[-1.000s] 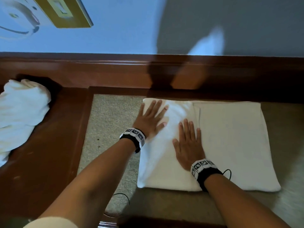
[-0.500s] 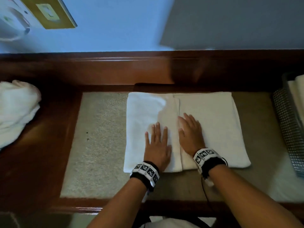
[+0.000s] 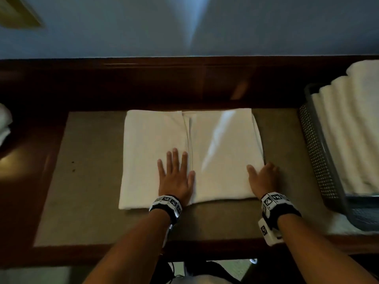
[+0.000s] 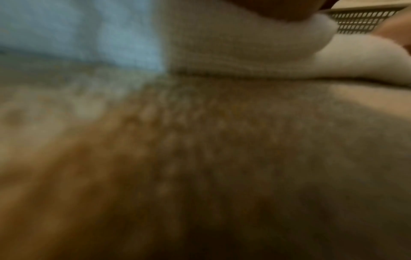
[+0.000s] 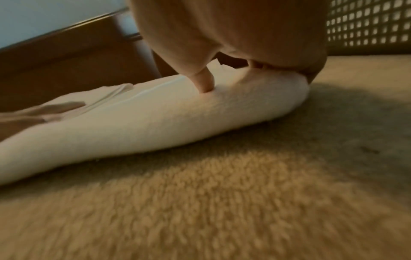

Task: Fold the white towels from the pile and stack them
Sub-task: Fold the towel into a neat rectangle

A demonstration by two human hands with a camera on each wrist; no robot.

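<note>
Nearest the lower edge of the head view, two bare forearms are reaching up into the frame, each wearing a black-and-white patterned wristband [image 3: 166,204]. The left hand [image 3: 176,175] is lying flat on the towel [image 3: 221,152] at lower centre, fingers straight and slightly spread, palm pressing down just left of the fold seam that is running up the middle. The right hand [image 3: 264,177] is sitting at the towel's lower right corner; in the right wrist view its thumb [image 5: 203,80] is digging into the top of the cloth while the other fingers are curling round the rounded edge, so it is pinching that corner. The towel itself is lying folded in the middle of the frame on a tan mat [image 3: 86,181] with a nubbly surface, which is resting in the wooden top of a dark brown table [image 3: 30,160]. At the right edge a grey mesh basket [image 3: 315,152] is standing on the mat, well apart from the towel, holding a row of folded white towels [image 3: 348,124]. At the far left edge a bit of a white pile [image 3: 4,124] is peeking in. Beyond, a dark wooden rail is running across the frame under a pale blue wall [image 3: 123,27].
</note>
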